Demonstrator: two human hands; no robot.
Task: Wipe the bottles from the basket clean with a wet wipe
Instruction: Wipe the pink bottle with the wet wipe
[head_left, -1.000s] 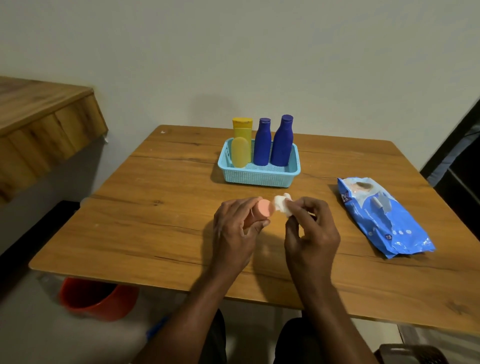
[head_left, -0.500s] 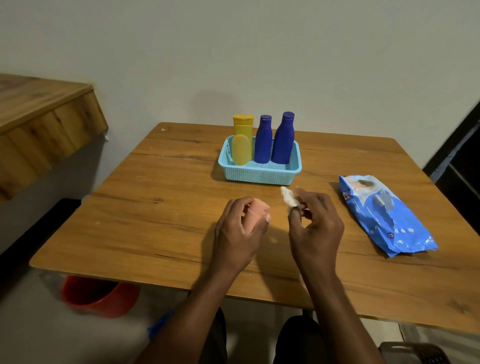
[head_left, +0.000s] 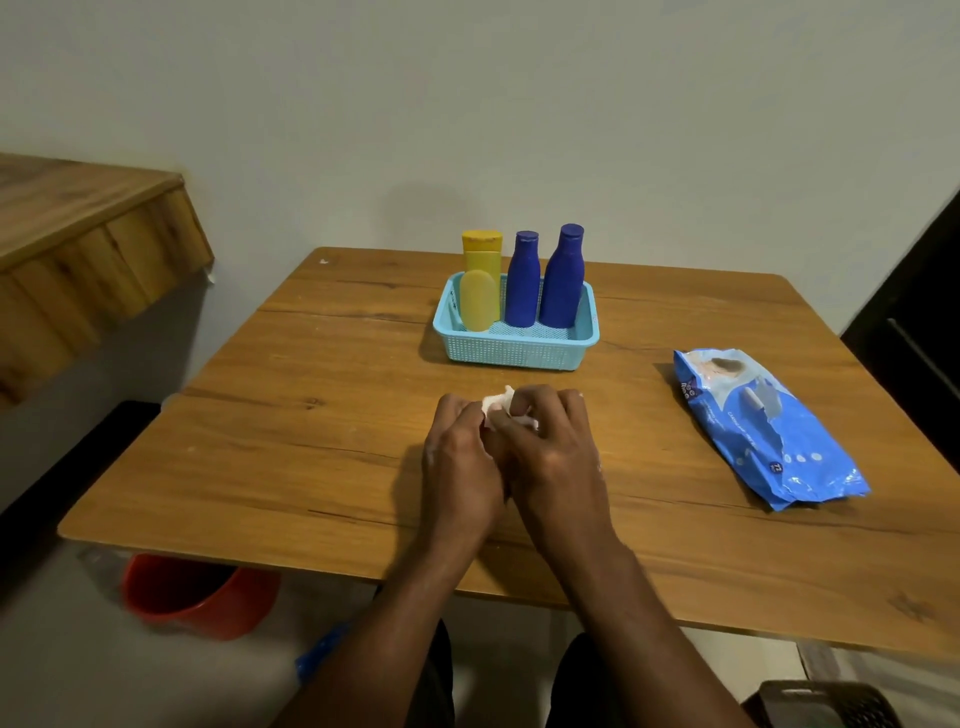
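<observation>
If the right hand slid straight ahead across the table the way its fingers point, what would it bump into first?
Probably the light blue plastic mesh basket, which stands ahead of the right hand on the wooden table. The hand grips a white wet wipe; its exact heading is hard to judge.

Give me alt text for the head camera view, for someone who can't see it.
Two hands, left and right, meet over a wooden table, working a white wipe between their fingers. Behind them a blue basket holds two yellow and two blue bottles; a wipes pack lies right.
</observation>
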